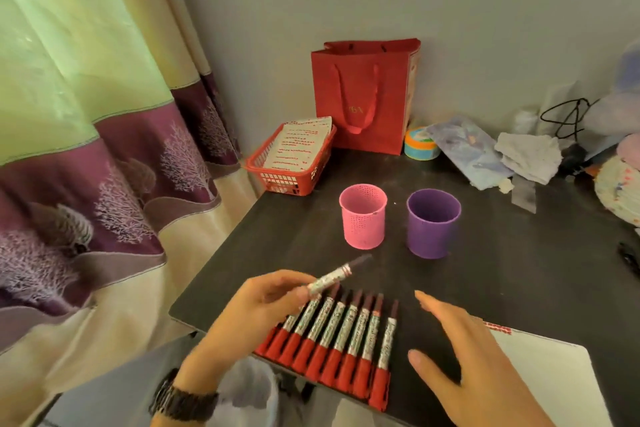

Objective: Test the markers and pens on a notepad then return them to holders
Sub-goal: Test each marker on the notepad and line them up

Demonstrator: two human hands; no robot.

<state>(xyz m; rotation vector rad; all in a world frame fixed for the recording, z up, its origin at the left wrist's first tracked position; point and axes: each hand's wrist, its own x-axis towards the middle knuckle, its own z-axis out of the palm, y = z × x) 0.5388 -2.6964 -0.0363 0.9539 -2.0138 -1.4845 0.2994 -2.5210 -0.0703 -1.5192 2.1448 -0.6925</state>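
the print on the row of markers and the gold letters on the red bag are too blurred to read. about eight markers lie at the near edge of the table. two holders stand behind them, a pink holder and a purple holder. the left hand pinches a single marker above the row. the right hand hovers beside it with fingers spread, holding nothing.

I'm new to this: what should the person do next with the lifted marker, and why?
Probably carry it to the notepad to test: the left hand holds the marker above the row, and the right hand hovers open near the pad.
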